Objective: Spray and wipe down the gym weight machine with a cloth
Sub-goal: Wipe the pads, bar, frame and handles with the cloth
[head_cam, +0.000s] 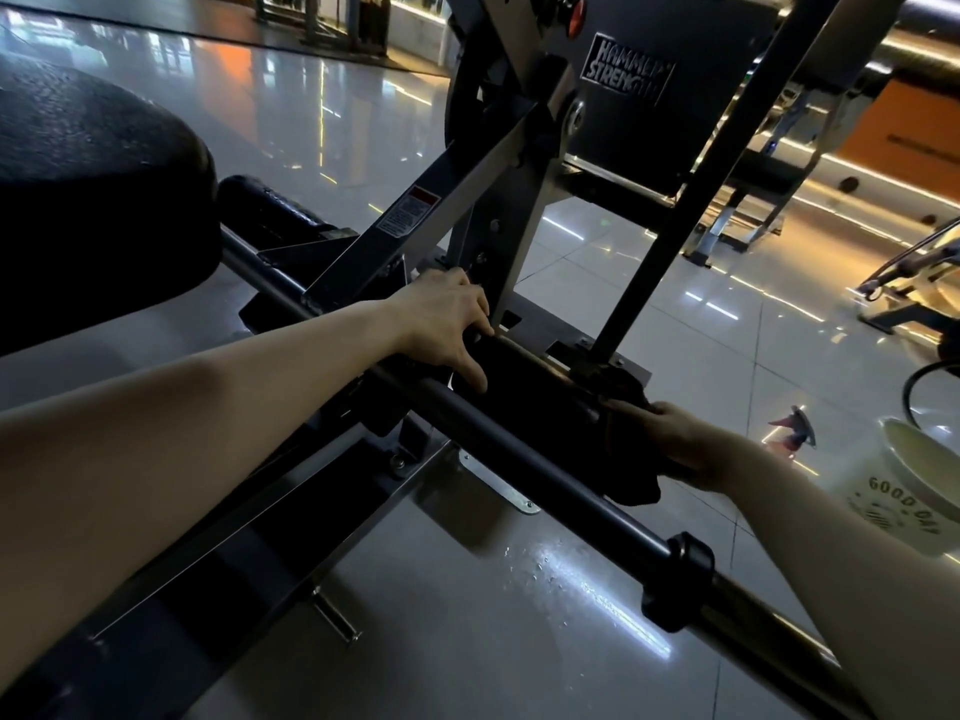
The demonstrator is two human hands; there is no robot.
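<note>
- Pressing a dark cloth (631,459) against the weight machine's (519,163) black bar (519,448), the right grip (685,444) holds it bunched.
- Left grip (441,324) curls over the same bar, near the cloth.
- White bucket (898,491) stands beside the right grip.

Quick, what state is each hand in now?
Left hand: grips the bar.
Right hand: holds the cloth against the bar.

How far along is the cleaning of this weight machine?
Done: droplets on the floor suggest spraying has happened. In hand: the right hand holds a dark cloth against the bar while the left hand grips it. Left, probably: the bar's near end, frame and seat pad.
</note>
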